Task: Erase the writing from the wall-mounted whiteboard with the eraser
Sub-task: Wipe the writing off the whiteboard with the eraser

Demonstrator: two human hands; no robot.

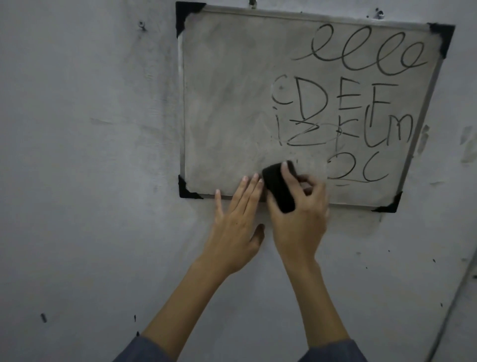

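A whiteboard (pixel 227 103) with black corner caps hangs tilted on the wall. Black writing (pixel 356 103) of loops and letters fills its right half, while the left half is smudged grey. The black eraser (pixel 280 190) is pressed against the board's bottom edge near the middle, and my right hand (pixel 299 222) grips it with one finger over its top. My left hand (pixel 237 224) lies flat with fingers spread, its fingertips on the board's lower edge just left of the eraser.
The grey wall (pixel 90 181) around the board carries dark marks and smudges. A thin cable (pixel 454 305) runs diagonally down the wall at the lower right. A hook (pixel 252 3) holds the board at its top edge.
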